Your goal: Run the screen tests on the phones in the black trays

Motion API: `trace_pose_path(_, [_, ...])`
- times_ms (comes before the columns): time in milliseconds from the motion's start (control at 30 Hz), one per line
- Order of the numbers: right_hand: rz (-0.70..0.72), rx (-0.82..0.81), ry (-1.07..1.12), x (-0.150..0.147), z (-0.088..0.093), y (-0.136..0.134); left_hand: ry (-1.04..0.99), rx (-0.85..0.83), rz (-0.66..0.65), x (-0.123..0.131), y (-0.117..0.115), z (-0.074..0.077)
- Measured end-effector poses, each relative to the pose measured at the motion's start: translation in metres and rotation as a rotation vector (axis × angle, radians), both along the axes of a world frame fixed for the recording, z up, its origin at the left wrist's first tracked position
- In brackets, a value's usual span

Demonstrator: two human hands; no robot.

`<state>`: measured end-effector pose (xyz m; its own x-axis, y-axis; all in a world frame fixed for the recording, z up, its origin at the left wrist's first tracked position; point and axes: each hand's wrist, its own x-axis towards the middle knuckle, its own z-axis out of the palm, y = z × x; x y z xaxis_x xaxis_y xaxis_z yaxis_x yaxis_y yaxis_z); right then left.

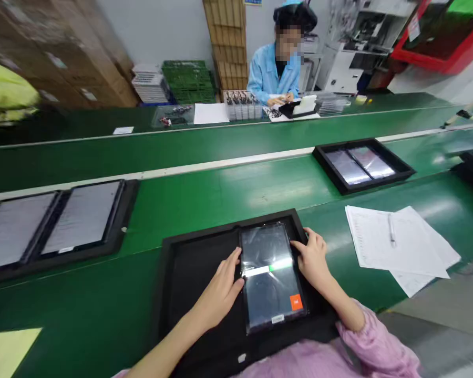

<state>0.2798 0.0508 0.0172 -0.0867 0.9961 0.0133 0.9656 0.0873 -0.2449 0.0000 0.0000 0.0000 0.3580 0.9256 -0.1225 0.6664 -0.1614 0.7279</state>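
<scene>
A dark tablet (270, 275) with an orange sticker lies in the right slot of a black foam tray (193, 273) on the green belt in front of me. My left hand (220, 289) rests on the tray with fingertips against the tablet's left edge. My right hand (313, 257) curls its fingers over the tablet's upper right edge. Both hands touch the tablet at its sides; it lies flat in the tray. The tray's left slot holds nothing.
A second black tray (63, 226) with two tablets sits at the left, a third tray (362, 164) with two tablets at the far right. Paper sheets (398, 244) with a pen lie to my right. A person in a blue coat (278, 68) works across the belts.
</scene>
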Motion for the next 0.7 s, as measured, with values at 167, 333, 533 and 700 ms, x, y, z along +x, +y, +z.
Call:
trace_pose_path(167, [-0.019,0.065,-0.05,0.001,-0.003,-0.005,0.031,0.067,-0.041,-0.003,-0.002,0.001])
trace_pose_path(333, [0.022,0.062,-0.058,-0.003,-0.002,-0.006,0.017,0.095,-0.051,-0.009,-0.006,0.0])
trace_pose_path(533, [0.042,-0.036,-0.028,-0.002,0.0,-0.005,0.035,0.117,-0.055,-0.012,-0.007,0.001])
trace_pose_path(700, [0.054,-0.081,-0.01,-0.006,0.003,0.003,0.085,0.137,-0.064,-0.013,-0.007,0.001])
